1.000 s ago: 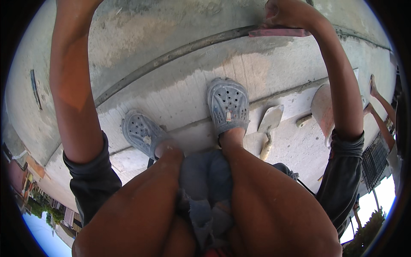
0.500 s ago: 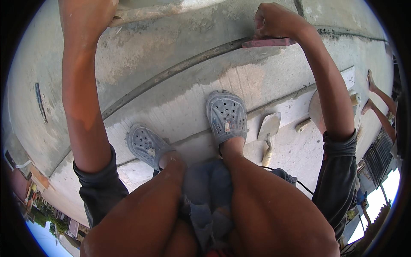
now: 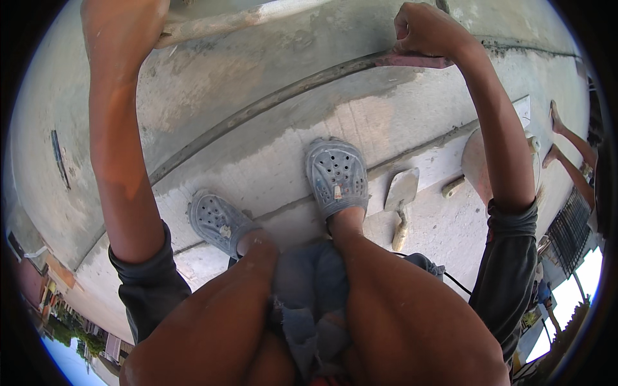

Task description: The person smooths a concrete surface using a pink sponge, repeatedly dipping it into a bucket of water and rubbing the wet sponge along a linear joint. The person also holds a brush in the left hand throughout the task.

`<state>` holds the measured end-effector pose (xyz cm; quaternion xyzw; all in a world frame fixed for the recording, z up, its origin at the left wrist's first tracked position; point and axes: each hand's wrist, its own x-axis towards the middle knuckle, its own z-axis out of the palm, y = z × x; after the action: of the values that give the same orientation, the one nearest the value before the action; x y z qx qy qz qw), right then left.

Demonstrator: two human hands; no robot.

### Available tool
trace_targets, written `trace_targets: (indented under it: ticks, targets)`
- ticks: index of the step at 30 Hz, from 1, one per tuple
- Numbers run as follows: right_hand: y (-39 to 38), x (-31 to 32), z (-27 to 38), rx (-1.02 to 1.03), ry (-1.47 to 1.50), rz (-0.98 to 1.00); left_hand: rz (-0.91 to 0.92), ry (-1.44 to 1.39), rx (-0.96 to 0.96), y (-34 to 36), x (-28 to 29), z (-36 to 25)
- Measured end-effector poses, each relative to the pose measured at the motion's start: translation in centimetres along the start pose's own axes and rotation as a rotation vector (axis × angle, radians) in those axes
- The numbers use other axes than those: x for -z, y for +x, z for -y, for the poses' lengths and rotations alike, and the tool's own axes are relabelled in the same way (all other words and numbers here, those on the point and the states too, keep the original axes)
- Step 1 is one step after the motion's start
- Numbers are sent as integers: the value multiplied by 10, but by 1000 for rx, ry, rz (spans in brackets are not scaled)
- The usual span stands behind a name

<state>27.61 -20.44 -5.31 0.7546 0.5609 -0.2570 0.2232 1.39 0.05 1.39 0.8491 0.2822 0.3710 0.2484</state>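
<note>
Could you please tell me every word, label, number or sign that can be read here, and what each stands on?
None can be read.
Small pale tag on the right clog: too small to tell if its marks are letters.
Trowel, pinkish float and pale bar: no lettering can be made out.
Background at the lower left: too small and blurred.

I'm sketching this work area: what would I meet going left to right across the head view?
Dark narrow strip, left hand, left gray clog, right gray clog, right hand, another person's bare feet.
</note>
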Motion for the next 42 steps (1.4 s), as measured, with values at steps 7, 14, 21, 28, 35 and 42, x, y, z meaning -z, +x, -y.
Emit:
trace_targets:
  ticks: [7,14,21,28,35,42]
  targets:
    - [-1,-20,-23,-180,-58,-5,9,-151,31,4,-5,23]
    - [-100,24,-55,-379,483,-247,17,-66,193,12,13,10]
    - [-107,74,62,154,1550,-959,-204,-385,-82,-8,20,-16]
    - [-40,117,178,177,1619,-1220,-288,-321,-305,-15,17,-40]
    - [-71,44,167,555,1739,-785,-63,-344,75,11,22,16]
    - [-115,-138,62,259,2661,-425,118,-282,131,2,5,27]
